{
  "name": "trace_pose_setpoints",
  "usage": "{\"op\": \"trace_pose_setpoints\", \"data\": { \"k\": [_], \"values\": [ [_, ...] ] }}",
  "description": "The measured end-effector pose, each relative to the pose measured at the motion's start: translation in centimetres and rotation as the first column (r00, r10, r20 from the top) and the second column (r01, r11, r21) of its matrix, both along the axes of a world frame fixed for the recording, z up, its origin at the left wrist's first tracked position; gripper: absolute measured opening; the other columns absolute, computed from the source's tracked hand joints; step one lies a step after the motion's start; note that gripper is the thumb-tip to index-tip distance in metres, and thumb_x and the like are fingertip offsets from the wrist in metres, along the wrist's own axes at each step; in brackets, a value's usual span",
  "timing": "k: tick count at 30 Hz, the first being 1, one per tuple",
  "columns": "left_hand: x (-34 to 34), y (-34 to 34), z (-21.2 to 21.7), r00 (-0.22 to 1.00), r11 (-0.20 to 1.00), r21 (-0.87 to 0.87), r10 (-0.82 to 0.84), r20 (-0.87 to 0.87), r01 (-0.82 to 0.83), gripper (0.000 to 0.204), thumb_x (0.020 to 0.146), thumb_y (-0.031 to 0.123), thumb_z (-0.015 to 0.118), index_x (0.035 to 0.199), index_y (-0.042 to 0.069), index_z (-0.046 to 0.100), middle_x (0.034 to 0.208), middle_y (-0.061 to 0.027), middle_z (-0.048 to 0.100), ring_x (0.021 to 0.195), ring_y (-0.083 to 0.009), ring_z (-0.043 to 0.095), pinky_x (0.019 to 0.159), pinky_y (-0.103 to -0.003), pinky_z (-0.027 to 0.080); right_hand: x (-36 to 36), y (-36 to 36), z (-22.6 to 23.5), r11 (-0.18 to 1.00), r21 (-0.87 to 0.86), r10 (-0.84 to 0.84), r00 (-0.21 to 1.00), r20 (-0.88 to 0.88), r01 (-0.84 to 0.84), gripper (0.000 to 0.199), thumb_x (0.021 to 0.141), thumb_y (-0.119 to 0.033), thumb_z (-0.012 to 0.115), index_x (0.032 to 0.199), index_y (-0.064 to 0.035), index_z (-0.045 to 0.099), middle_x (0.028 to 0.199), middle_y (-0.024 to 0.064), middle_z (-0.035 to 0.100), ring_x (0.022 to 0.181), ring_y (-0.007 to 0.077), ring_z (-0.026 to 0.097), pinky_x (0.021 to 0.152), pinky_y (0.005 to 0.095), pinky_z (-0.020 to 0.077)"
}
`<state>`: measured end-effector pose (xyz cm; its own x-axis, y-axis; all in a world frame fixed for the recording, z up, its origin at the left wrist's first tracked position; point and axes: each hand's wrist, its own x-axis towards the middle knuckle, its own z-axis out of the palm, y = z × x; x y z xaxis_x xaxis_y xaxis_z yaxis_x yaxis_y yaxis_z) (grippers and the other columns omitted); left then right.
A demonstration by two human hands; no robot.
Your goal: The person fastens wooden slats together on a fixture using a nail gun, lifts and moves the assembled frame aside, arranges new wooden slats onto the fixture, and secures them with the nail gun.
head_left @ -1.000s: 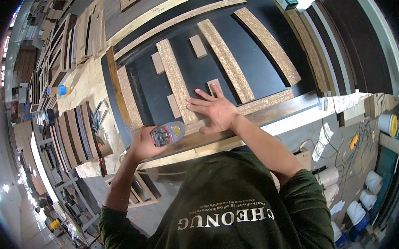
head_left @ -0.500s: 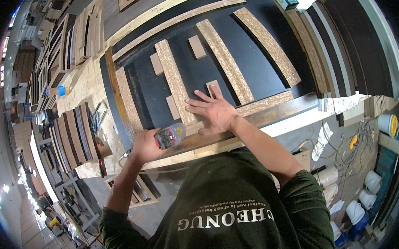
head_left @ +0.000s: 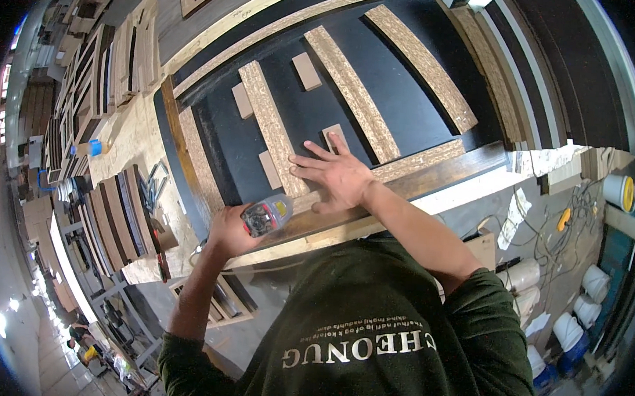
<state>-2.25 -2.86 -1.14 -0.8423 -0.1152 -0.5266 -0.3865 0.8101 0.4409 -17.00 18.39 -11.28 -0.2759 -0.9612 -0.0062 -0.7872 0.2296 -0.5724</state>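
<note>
My left hand (head_left: 228, 231) is wrapped around a grey, red and black handheld power tool (head_left: 266, 218), whose exact kind I cannot make out. The tool sits over the near edge of a chipboard frame. My right hand (head_left: 342, 182) lies flat with fingers spread, touching the near rail beside the lower end of a chipboard strip (head_left: 270, 120). Its fingertips reach a small beige block (head_left: 334, 136). Beneath the frame is a dark panel (head_left: 401, 101). Another strip (head_left: 351, 90) and a third strip (head_left: 422, 69) lie farther right. More small blocks (head_left: 306, 72) rest between strips.
Stacked boards (head_left: 536, 73) stand along the right side of the panel. To the left are clamps (head_left: 155, 187), upright boards (head_left: 121, 210) and a bottle with a blue band (head_left: 93, 148). Cables (head_left: 551, 222) and buckets (head_left: 618, 192) are on the floor at right.
The panel and strips appear shifted slightly left and up in the picture. Both hands keep nearly the same position and hold. A distant person now shows at lower left.
</note>
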Motion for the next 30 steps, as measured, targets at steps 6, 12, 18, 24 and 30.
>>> {"op": "trace_pose_setpoints", "data": {
  "k": [6,12,18,24,30],
  "values": [
    [0.5,-0.1,-0.2,1.000,1.000,0.001,0.013,-0.011,-0.013,0.044,0.064,0.040,0.079,0.092,0.008,0.066,0.083,-0.0147,0.067,0.082,-0.0339,0.065,0.072,-0.041,0.052,0.0,0.0,0.4,1.000,0.019,0.012,1.000,-0.006,-0.011,0.081,0.065,-0.051,0.065,0.135,-0.0165,0.045,0.147,0.0014,0.034,0.140,0.0249,0.023,0.113,0.0568,0.0071],
    [1.9,-1.5,-2.3,0.992,0.986,-0.159,-0.076,-0.101,0.059,0.043,0.063,0.036,0.079,0.093,0.009,0.066,0.080,-0.0144,0.067,0.081,-0.0346,0.064,0.072,-0.042,0.051,-0.2,-0.2,0.5,0.999,0.026,0.019,1.000,-0.013,-0.018,0.081,0.065,-0.052,0.065,0.135,-0.0165,0.045,0.147,0.0014,0.034,0.140,0.0250,0.022,0.113,0.0567,0.0073],
    [0.7,-0.4,-1.8,0.994,0.997,-0.078,0.001,0.105,0.007,0.053,0.059,0.032,0.080,0.104,0.008,0.064,0.094,-0.0172,0.065,0.091,-0.0358,0.061,0.082,-0.044,0.049,-0.1,-0.1,0.5,0.997,0.074,0.037,0.999,-0.025,-0.035,0.079,0.069,-0.050,0.064,0.138,-0.0183,0.042,0.149,-0.0005,0.030,0.140,0.0247,0.020,0.113,0.0563,0.0082],
    [1.7,-0.7,-2.3,0.986,0.975,-0.205,-0.114,-0.124,0.087,0.060,0.059,0.034,0.080,0.111,0.011,0.061,0.096,-0.0168,0.065,0.092,-0.0348,0.061,0.082,-0.044,0.048,-0.3,0.0,0.6,0.996,0.084,0.028,0.999,-0.018,-0.026,0.079,0.069,-0.049,0.064,0.138,-0.0181,0.042,0.148,0.0000,0.031,0.140,0.0252,0.021,0.114,0.0558,0.0081],
    [1.0,0.3,-1.9,0.999,0.993,-0.113,-0.037,-0.034,0.033,0.056,0.060,0.032,0.079,0.109,0.010,0.062,0.095,-0.0153,0.066,0.088,-0.0362,0.062,0.079,-0.044,0.049,0.0,-0.3,0.8,0.999,0.040,0.019,1.000,-0.012,-0.018,0.079,0.067,-0.049,0.066,0.136,-0.0177,0.044,0.147,0.0012,0.034,0.140,0.0250,0.022,0.113,0.0559,0.0081]
  ]
}}
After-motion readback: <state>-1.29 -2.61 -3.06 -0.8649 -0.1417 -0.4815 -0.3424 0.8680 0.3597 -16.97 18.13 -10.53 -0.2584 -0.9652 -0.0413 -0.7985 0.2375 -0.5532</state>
